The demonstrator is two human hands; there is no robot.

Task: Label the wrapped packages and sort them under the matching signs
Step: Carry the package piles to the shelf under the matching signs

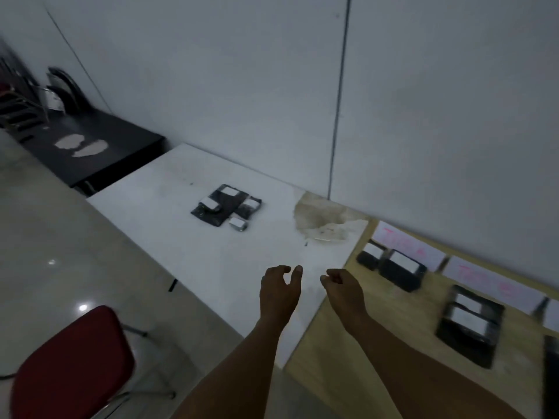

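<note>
Several black wrapped packages [225,205] with white labels lie clustered in the middle of the white table [157,201]. On the wooden table [378,334] to the right, two labelled packages [393,264] sit below a paper sign [406,244] with pink writing, and a stack of packages [469,322] sits below a second sign [493,281]. My left hand [279,290] and my right hand [343,287] hover side by side over the white table's near right edge, fingers loosely curled, holding nothing.
A red chair [69,367] stands at the lower left beside the white table. A black table [90,146] and stacked chairs [18,104] sit at the far left. A brown stain [323,219] marks the white table near the wall.
</note>
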